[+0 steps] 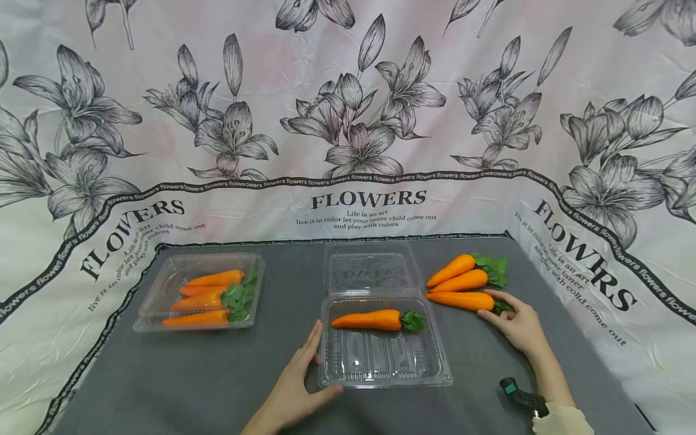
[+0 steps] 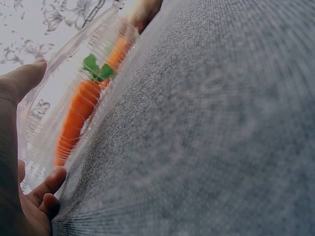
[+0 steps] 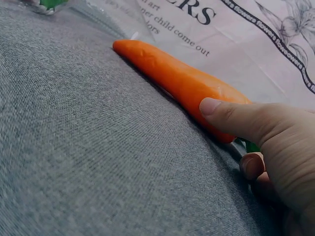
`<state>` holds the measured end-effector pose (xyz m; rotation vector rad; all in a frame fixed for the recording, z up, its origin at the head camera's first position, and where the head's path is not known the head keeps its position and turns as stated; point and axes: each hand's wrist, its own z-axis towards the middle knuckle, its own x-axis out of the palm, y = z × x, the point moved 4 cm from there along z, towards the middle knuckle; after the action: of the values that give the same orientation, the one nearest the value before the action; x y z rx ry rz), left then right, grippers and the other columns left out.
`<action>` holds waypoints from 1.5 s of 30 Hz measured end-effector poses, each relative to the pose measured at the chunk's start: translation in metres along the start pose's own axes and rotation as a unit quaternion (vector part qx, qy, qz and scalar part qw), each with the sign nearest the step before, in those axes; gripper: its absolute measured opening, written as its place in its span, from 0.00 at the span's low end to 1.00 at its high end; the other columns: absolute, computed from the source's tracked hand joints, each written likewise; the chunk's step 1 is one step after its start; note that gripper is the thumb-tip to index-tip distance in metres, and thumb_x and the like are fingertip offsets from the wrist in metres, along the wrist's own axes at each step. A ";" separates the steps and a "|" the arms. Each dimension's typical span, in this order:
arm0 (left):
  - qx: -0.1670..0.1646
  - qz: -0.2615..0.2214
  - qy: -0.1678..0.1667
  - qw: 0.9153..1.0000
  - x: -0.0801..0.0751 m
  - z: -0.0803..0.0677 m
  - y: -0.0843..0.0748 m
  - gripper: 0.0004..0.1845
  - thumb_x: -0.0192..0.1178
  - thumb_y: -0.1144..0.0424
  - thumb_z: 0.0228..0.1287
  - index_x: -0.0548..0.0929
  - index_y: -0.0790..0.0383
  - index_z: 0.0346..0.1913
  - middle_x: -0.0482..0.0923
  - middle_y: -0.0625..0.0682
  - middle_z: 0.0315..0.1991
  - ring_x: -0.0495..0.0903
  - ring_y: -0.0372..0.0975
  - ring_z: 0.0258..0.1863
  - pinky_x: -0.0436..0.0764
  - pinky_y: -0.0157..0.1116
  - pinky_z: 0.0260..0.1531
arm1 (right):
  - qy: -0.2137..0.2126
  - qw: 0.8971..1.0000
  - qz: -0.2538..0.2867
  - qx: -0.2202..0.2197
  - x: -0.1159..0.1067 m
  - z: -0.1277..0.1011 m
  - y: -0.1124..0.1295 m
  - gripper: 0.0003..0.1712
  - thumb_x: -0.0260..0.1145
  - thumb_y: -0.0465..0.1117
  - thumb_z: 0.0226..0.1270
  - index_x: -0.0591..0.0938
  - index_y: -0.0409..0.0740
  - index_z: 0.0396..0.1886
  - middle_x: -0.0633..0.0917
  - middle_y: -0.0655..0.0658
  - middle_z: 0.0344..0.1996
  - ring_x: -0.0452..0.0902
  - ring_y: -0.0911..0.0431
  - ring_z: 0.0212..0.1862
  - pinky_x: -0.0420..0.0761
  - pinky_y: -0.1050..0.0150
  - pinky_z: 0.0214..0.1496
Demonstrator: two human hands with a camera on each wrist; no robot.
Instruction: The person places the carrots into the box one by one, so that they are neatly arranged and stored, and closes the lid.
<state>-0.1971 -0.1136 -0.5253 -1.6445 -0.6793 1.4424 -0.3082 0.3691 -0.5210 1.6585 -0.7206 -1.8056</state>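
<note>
At the left of the head view, a closed clear container (image 1: 199,300) lies on the grey cloth (image 1: 217,374), four carrots packed inside with their green tops to the right. At lower centre, your left hand (image 1: 296,386) rests flat with straight fingers against the left wall of the open clear tray (image 1: 383,364); the left wrist view shows the thumb at the tray's rim and the fingertips (image 2: 51,181) by its lower edge, holding nothing. Keep that hand there, pressing lightly, so the light plastic does not slide. One carrot in the tray (image 1: 371,319) lies along the far side of the base, tip left, leaves right, and the hinged lid (image 1: 371,269) stands open behind it.

To the right of the tray, three loose carrots lie together, and your right hand (image 1: 518,326) pinches the nearest carrot (image 1: 461,300) at its thick end, thumb on top in the right wrist view, other fingers curled below by the green stalk. The carrot lies on the cloth, touching its neighbour in the head view. Lift it straight up first, so the other two are not dragged along. Carry it level, tip left, and lay it just in front of the carrot already in the tray, parallel to it, leaves at the same end. A small black device (image 1: 523,397) sits at lower right by your wrist; judge your elbow's path round it.
</note>
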 end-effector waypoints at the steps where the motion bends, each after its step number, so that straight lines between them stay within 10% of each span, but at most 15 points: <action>1: 0.000 0.000 -0.001 1.000 0.000 0.000 0.000 0.61 0.79 0.41 0.57 0.50 0.36 0.87 0.57 0.36 0.83 0.70 0.33 0.52 0.69 0.37 0.55 | -0.002 1.000 0.001 0.000 0.000 0.000 0.000 0.32 0.77 0.52 0.70 0.81 0.46 0.69 0.67 0.55 0.10 0.60 0.61 0.13 0.67 0.61 0.21; 16: -0.002 -0.005 0.002 1.000 0.000 0.001 -0.001 0.61 0.79 0.40 0.57 0.51 0.37 0.87 0.51 0.36 0.85 0.70 0.33 0.52 0.68 0.36 0.55 | -0.049 0.995 0.081 0.001 -0.008 -0.001 0.013 0.30 0.75 0.47 0.72 0.80 0.41 0.68 0.61 0.59 0.11 0.51 0.65 0.12 0.61 0.60 0.15; 28: 0.010 -0.007 0.005 1.000 0.001 0.001 -0.003 0.61 0.80 0.44 0.57 0.50 0.39 0.87 0.51 0.39 0.86 0.70 0.32 0.51 0.69 0.38 0.58 | -0.086 0.987 0.118 -0.061 -0.029 -0.008 0.091 0.27 0.76 0.38 0.71 0.82 0.40 0.67 0.59 0.53 0.12 0.52 0.58 0.12 0.56 0.59 0.15; 32: 0.006 -0.011 -0.001 1.000 0.001 0.001 -0.001 0.62 0.80 0.45 0.57 0.49 0.38 0.87 0.70 0.38 0.73 0.70 0.34 0.52 0.71 0.40 0.57 | -0.078 0.989 0.103 -0.070 -0.016 -0.005 0.101 0.27 0.77 0.37 0.70 0.83 0.40 0.67 0.60 0.53 0.12 0.52 0.64 0.12 0.58 0.60 0.15; 45: 0.001 -0.004 -0.004 1.000 0.001 -0.001 0.001 0.62 0.80 0.45 0.57 0.49 0.36 0.87 0.72 0.35 0.52 0.70 0.34 0.52 0.71 0.38 0.55 | -0.057 0.988 0.095 -0.108 0.029 -0.020 0.131 0.23 0.81 0.38 0.63 0.88 0.44 0.58 0.61 0.57 0.10 0.51 0.71 0.12 0.59 0.66 0.14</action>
<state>-0.1961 -0.1134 -0.5270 -1.6337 -0.6893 1.4440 -0.2827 0.2575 -0.4477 1.3111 -0.6800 -1.7828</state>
